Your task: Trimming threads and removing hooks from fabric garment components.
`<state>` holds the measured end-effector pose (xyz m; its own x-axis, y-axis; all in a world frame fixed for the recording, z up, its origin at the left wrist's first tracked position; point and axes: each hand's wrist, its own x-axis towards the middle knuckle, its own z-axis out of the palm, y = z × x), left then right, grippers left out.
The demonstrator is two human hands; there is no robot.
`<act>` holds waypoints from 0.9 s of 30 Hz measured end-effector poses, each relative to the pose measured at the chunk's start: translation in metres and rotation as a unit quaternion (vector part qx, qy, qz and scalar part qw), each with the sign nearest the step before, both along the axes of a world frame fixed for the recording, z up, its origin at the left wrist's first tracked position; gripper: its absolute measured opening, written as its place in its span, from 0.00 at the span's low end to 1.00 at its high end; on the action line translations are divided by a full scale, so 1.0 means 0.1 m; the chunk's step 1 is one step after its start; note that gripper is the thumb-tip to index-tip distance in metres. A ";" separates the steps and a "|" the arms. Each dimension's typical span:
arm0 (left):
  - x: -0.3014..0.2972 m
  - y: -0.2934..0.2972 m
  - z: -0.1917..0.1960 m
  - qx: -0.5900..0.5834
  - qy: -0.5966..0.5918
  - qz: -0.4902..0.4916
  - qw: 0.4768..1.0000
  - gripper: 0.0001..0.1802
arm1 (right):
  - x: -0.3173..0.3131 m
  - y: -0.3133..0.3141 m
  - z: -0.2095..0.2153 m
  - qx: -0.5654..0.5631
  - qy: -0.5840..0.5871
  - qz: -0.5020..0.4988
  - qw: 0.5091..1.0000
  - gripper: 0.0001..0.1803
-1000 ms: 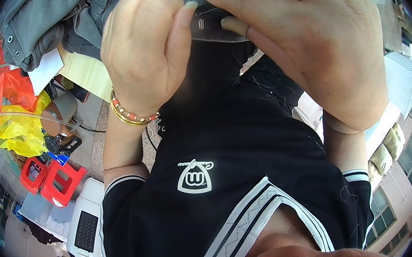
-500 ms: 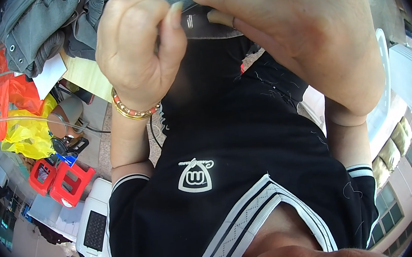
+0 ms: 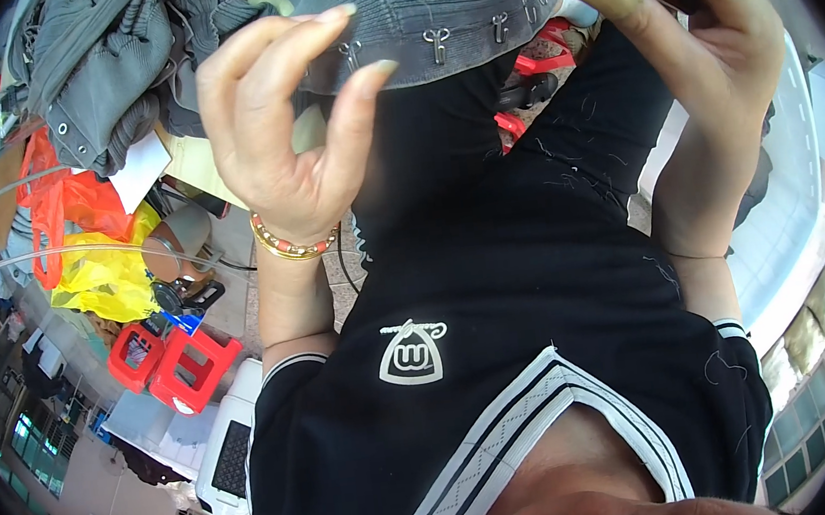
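A tiled floor point(image 3: 237, 311) shows around the seated person in a cluttered work space. Nearest is the person's black shirt point(image 3: 517, 297), with loose threads on the dark cloth over the lap.

Above it hangs a grey ribbed garment point(image 3: 447, 8), at the top middle of the view between the hands. Metal hooks point(image 3: 438, 46) stand in a spaced row along its lower edge, from beside the left thumb up toward its right end, so this row looks largely fitted. Whether any hook is missing or loose cannot be told, since both ends pass behind or beside the fingers.

The left hand point(image 3: 284, 135) is raised, wrist below, thumb and fingers parted with a clear gap at the garment's left part; a bracelet point(image 3: 296, 247) circles the wrist. The right hand point(image 3: 717, 49) is raised too, fingers bent, its thumb tip by the garment's right end; whether it pinches the cloth cannot be told.

Beyond, a grey cloth pile point(image 3: 97, 74) overlaps the upper edge of a pale board point(image 3: 197, 169), and white paper point(image 3: 140, 175) meets the board's left edge. Farther out are a yellow bag point(image 3: 98, 280), red stools point(image 3: 177, 391) and a windowed wall point(image 3: 775, 405).
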<state>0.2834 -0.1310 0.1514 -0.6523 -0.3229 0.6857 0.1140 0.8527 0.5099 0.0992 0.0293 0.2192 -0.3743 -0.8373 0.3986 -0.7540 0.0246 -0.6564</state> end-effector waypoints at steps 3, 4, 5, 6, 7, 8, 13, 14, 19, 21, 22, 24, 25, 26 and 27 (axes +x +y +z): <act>-0.05 0.01 0.00 -0.020 0.009 -0.005 1.000 0.21 | -0.01 0.10 -0.07 0.015 0.038 -0.003 0.999 0.19; -0.07 0.02 0.00 -0.018 -0.001 0.004 1.000 0.21 | 0.00 0.09 -0.07 0.023 0.026 0.006 0.999 0.19; -0.09 0.00 0.00 -0.023 0.002 -0.008 1.000 0.21 | 0.16 0.08 0.07 0.084 -0.004 -0.056 0.995 0.19; -0.10 -0.02 0.00 -0.025 0.001 -0.014 1.000 0.21 | 0.16 0.10 0.03 0.078 -0.036 -0.050 0.995 0.19; -0.09 -0.05 0.02 -0.039 -0.016 -0.018 0.999 0.21 | 0.16 0.10 -0.03 0.071 -0.070 -0.039 0.994 0.19; -0.08 -0.07 0.04 -0.052 -0.033 -0.021 0.998 0.21 | 0.17 0.10 -0.07 0.055 -0.101 -0.008 0.993 0.19; -0.14 -0.02 0.14 -0.061 -0.083 0.000 0.995 0.15 | 0.19 0.09 -0.17 0.087 -0.222 0.009 0.971 0.20; -0.16 -0.04 0.13 -0.050 -0.072 -0.014 0.996 0.16 | 0.20 0.08 -0.19 0.091 -0.218 0.011 0.972 0.20; -0.19 0.00 0.09 -0.031 -0.037 -0.017 0.999 0.16 | 0.18 0.09 -0.27 0.002 -0.081 0.036 0.996 0.20; -0.19 0.00 0.07 -0.018 -0.031 -0.009 0.999 0.16 | 0.19 0.08 -0.28 0.012 -0.084 0.034 0.996 0.20; -0.19 0.00 0.07 -0.018 -0.032 -0.009 0.999 0.16 | 0.20 0.07 -0.30 0.005 -0.062 0.031 0.998 0.20; -0.19 -0.02 0.05 -0.020 -0.027 -0.012 0.999 0.16 | 0.21 0.05 -0.30 -0.002 -0.041 0.029 0.999 0.20; -0.19 -0.01 0.05 -0.021 -0.027 -0.012 0.999 0.16 | 0.22 0.04 -0.29 -0.007 -0.041 0.024 0.999 0.19; -0.20 -0.01 0.05 -0.013 -0.024 -0.010 1.000 0.16 | 0.23 0.04 -0.29 -0.011 -0.042 0.019 0.999 0.19; -0.20 0.00 0.05 -0.005 -0.021 -0.008 1.000 0.16 | 0.23 0.03 -0.29 -0.011 -0.042 0.018 0.999 0.19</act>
